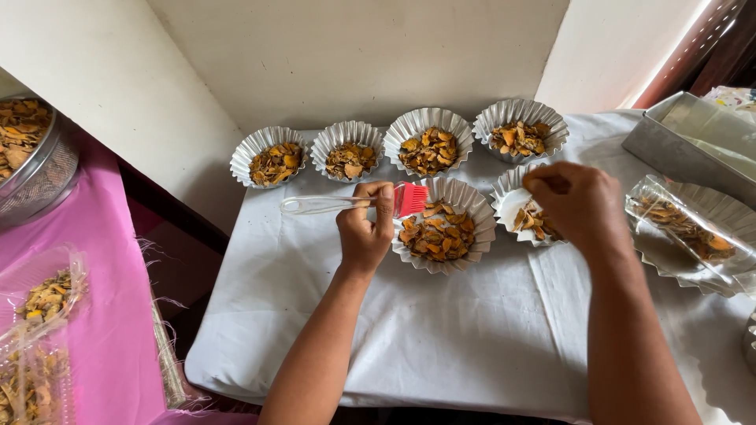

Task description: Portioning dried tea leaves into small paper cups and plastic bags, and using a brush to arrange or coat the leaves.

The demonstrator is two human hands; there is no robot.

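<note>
Left hand (364,228) grips brush (346,204) beside filled cup (441,227); right hand (579,201) pinches dried slices over half-filled cup (526,208). Best released low, spread evenly.

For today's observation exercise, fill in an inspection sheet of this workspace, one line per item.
Surface: white cloth over a table.
Job's things: red-bristled brush; large fluted foil cup of orange-brown dried pieces; part-filled cup.
Clutter: four filled cups in the back row; clear-wrapped cup; metal tray.
Hands: left hand grips the brush; right hand pinches over the part-filled cup.
Cables: nothing seen.
Surroundings: pink cloth, sieve, white wall.
</note>
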